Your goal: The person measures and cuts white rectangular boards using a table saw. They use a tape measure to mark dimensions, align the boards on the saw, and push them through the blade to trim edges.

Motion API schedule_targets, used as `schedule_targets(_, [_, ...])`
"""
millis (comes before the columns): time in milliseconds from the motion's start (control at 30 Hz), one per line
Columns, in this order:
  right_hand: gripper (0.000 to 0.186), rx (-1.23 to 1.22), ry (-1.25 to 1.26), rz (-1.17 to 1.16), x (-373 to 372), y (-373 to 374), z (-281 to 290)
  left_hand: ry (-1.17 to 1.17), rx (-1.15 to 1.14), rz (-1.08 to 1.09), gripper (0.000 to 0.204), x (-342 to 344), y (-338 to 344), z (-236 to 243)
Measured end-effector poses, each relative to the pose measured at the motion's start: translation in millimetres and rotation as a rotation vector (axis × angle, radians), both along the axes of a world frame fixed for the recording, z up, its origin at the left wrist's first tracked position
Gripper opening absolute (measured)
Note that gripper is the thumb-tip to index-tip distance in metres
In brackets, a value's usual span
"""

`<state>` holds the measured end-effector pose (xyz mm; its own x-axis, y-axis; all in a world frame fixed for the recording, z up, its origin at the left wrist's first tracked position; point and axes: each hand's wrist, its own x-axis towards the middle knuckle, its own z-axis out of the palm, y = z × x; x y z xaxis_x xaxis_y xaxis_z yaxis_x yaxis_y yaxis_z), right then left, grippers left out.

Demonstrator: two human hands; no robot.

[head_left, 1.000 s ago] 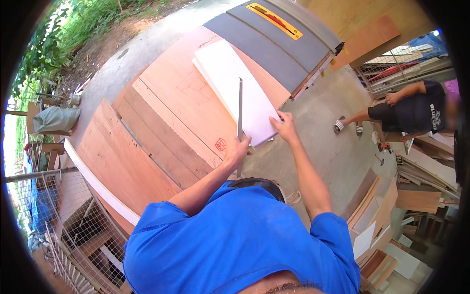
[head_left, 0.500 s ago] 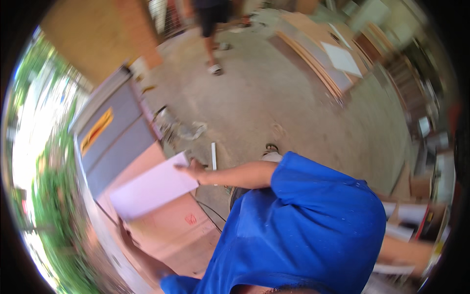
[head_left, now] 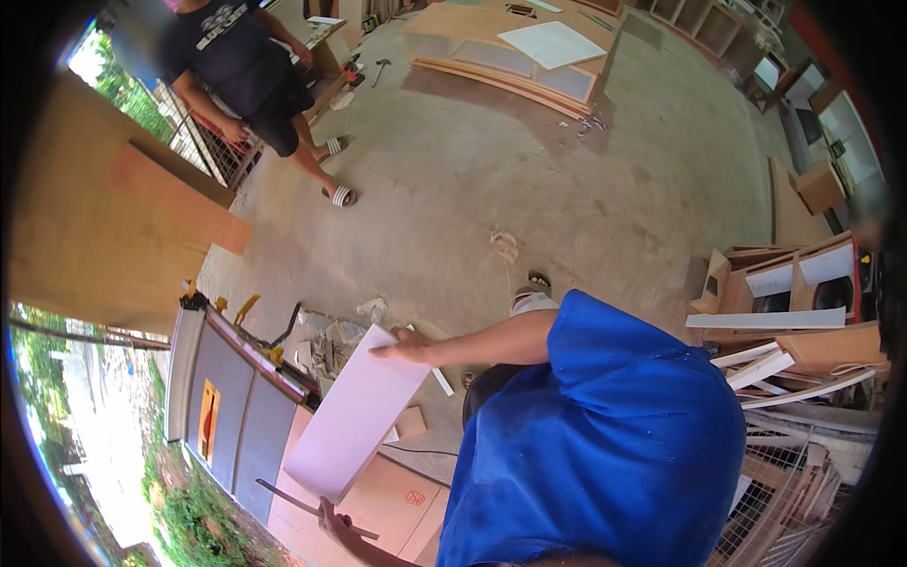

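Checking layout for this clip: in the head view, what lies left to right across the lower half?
Grey table saw → white board held by the right hand → blue shirt → stacked wooden boxes.

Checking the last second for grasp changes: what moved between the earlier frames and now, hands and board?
The white board has come off the plywood stack and swung out over the grey table saw, one end lifted. The camera turned a lot. The upper hand stays on the board's top edge; the lower hand still holds the thin dark strip. Which hand is which is unclear.
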<state>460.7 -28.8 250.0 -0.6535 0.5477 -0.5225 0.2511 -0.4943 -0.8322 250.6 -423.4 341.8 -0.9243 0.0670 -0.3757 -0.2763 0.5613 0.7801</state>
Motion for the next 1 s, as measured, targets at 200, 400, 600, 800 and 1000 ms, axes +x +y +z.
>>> schedule_targets(200, [0.066, 0.052, 0.157, -0.099, 133, 142, 42, -0.013, 0.098, -0.184, 0.044, 68, 141, 12])
schedule_targets(400, [0.062, 0.109, 0.051, -0.306, 302, 263, 69, -0.021, 0.142, -0.394, 0.040, 154, 334, -25])
schedule_targets(600, [0.063, 0.131, 0.018, -0.536, 466, 372, 57, -0.194, 0.107, -0.573, 0.036, 275, 539, 8])
schedule_targets(800, [0.063, 0.156, -0.059, -0.650, 576, 486, 105, -0.274, -0.053, -0.820, 0.035, 333, 705, 47])
schedule_targets(1000, [0.063, 0.190, -0.125, -0.710, 645, 609, 101, -0.392, -0.048, -0.964, 0.040, 387, 871, 29])
